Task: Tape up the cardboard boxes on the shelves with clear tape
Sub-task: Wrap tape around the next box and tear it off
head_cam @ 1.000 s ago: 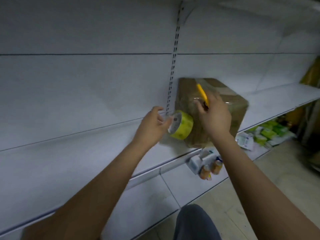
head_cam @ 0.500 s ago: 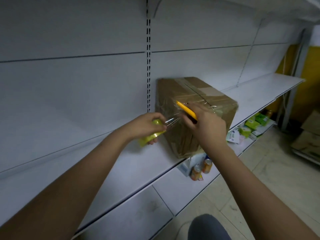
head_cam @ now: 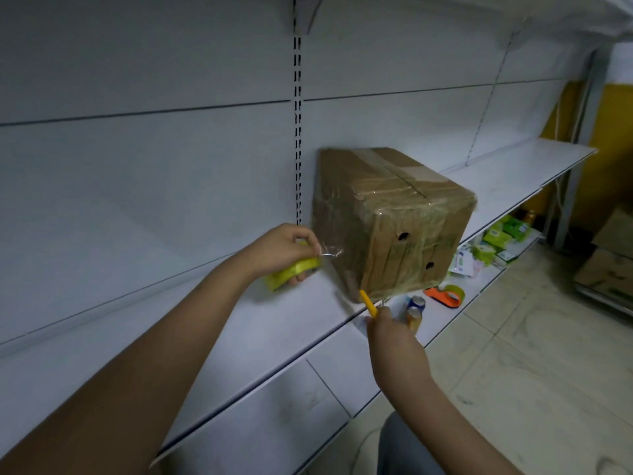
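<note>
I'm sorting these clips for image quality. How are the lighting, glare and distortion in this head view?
Head view: dim, bluish light; the wide-angle lens bows the shelf edge and back-panel seams. Clear tape on the cardboard box catches soft glare, as does the loose strip by the tape roll in the left hand. The right hand and yellow cutter look slightly soft.

Dim, cool, even light; soft overall focus, wide-angle bending at edges, faint glare on box tape (head_cam: 394,192).
</note>
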